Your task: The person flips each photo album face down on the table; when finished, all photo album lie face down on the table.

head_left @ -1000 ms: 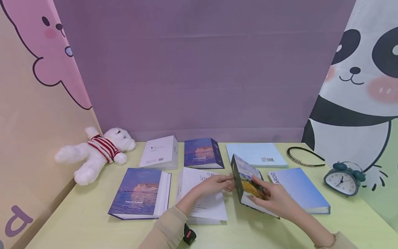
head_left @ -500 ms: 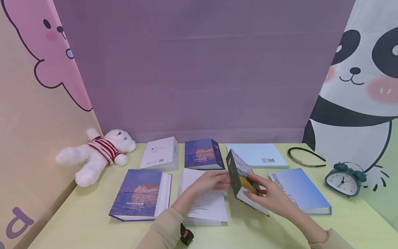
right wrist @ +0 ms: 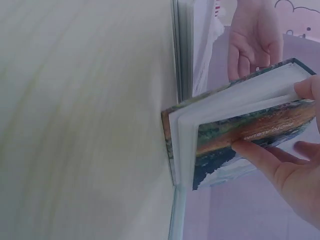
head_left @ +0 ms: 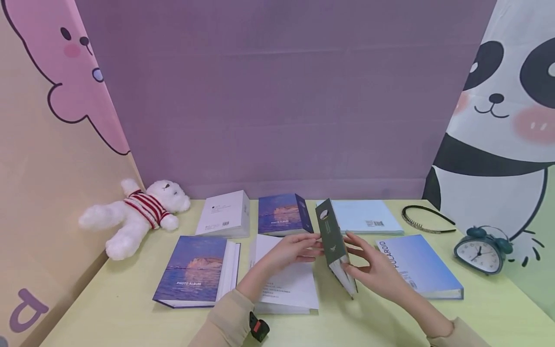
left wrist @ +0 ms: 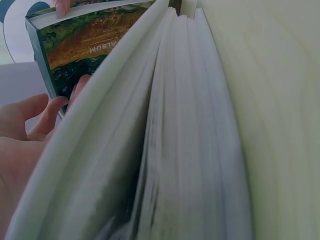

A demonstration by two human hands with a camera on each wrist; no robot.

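My right hand (head_left: 370, 267) grips a thick photo album (head_left: 331, 231) by its page edges and cover, holding it tilted up with the dark green spine toward me. Its painted landscape cover, lettered "ALBUM", shows in the left wrist view, and its white pages (right wrist: 185, 135) face the right wrist camera. At the left side of the spine, my left hand (head_left: 288, 253) has its fingers extended, fingertips right at the album. Below the left hand lies a white album (head_left: 288, 289) with printed text; its page edges (left wrist: 185, 125) fill much of the left wrist view.
A sea-cliff album (head_left: 188, 270) lies left, a blue Polaroid album (head_left: 422, 265) right. Behind are a white album (head_left: 222, 212), another sea-cliff album (head_left: 277, 214) and a pale blue one (head_left: 368, 219). A teddy bear (head_left: 145, 207), headband (head_left: 414, 224) and alarm clock (head_left: 479, 253) flank them.
The held album has turned and come more upright, so its spine now faces me instead of its painted cover. Both hands stay beside it, the right one shifted slightly left.
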